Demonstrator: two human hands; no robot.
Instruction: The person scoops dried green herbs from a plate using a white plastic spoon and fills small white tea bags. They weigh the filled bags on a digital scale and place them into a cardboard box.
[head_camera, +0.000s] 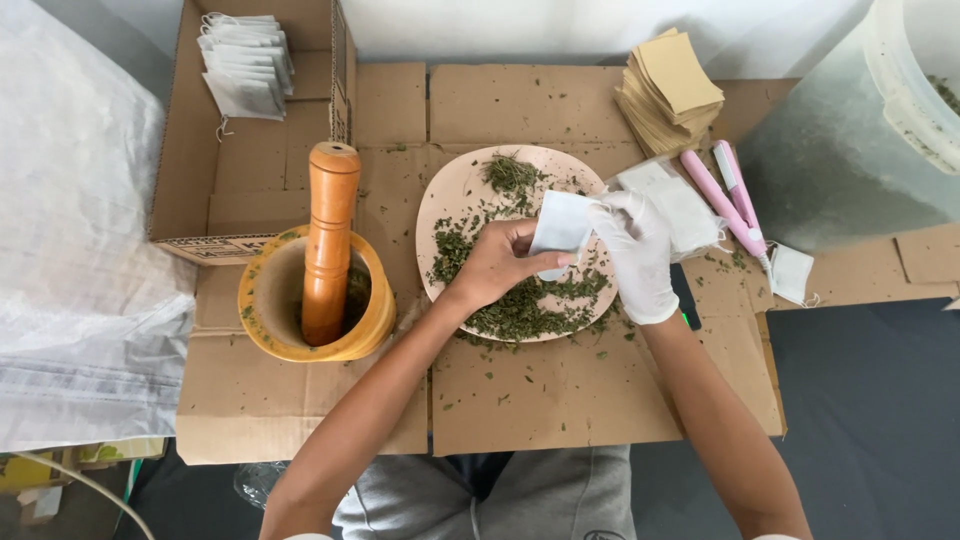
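Cardboard sheets (520, 400) cover the work surface, open carton (200, 170) at far left holding a stack of white sachets (245, 65). Wooden mortar (268, 300) with pestle (328, 240) standing in it sits left of the round plate (450, 195), which carries crushed green herbs (520, 310). Tan paper squares (672, 90) stacked far right, pink sealer tool (728, 195) beside them. Left hand (495, 265), bare, and right hand (635, 255), in a white glove, both pinch one small white filter bag (560, 228) over the plate.
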